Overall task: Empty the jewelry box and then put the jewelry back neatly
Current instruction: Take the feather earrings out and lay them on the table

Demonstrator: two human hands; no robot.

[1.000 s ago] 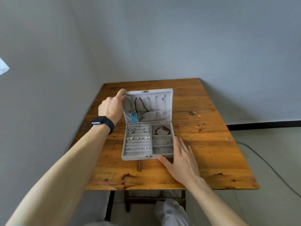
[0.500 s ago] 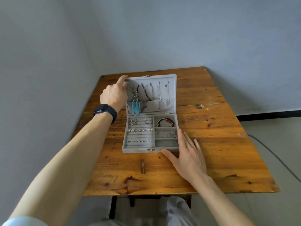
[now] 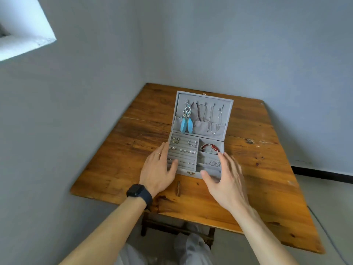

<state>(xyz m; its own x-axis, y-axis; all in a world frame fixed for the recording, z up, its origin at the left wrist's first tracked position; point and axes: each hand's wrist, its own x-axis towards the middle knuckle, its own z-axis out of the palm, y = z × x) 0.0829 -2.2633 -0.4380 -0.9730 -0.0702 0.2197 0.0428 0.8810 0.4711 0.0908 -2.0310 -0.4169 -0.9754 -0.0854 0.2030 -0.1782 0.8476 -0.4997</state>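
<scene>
L hand (image 3: 158, 169), R hand (image 3: 227, 180) at open jewelry box (image 3: 188, 171), fingers straight, apart.

Wooden table (image 3: 267, 169) in front of me, pushed into a corner, planks worn and stained. Blue-grey walls (image 3: 248, 44) on both sides. Bright window recess (image 3: 21, 29) upper left. Black baseboard (image 3: 324, 174) on the right, pale floor (image 3: 334, 203) below it.
</scene>
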